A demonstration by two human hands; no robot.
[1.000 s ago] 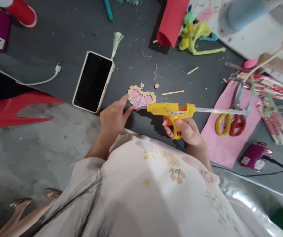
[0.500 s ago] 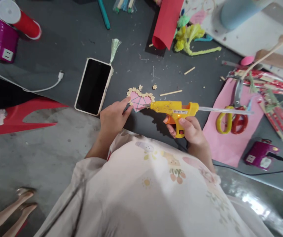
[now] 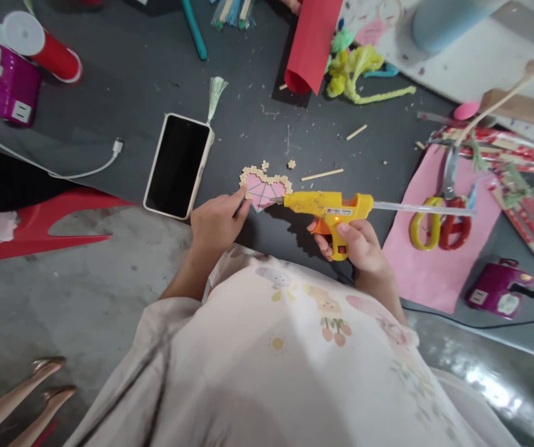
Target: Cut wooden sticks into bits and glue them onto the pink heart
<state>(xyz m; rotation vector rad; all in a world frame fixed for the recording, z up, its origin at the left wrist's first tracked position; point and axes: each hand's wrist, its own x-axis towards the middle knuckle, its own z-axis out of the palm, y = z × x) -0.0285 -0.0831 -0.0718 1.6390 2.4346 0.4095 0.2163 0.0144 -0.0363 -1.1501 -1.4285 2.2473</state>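
A small pink heart [image 3: 255,189] lies on the dark table, with dark lines across it and tiny beige flower-like pieces along its top and side edges. My left hand [image 3: 215,222] rests at the heart's left side, index fingertip stretched out onto the edge and thumb apart below it. My right hand [image 3: 362,248] is wrapped around the handle of a yellow glue gun [image 3: 316,202], fingers at the orange trigger. The gun's nozzle reaches the heart's right part; whether it touches cannot be made out. A clear glue stick [image 3: 420,208] sticks out of its back.
Two loose flower pieces [image 3: 291,164] and a thin wooden stick [image 3: 321,175] lie beyond the heart. A phone [image 3: 178,166] lies left. Scissors [image 3: 439,223] rest on pink sheet [image 3: 425,273] at right, near a purple box [image 3: 495,288] with a cable. A red roll [image 3: 311,49] lies farther back.
My left thumb has drawn back slightly from the heart, leaving the index fingertip on its edge. The glue gun stays at nearly the same spot. The camera view has shifted slightly.
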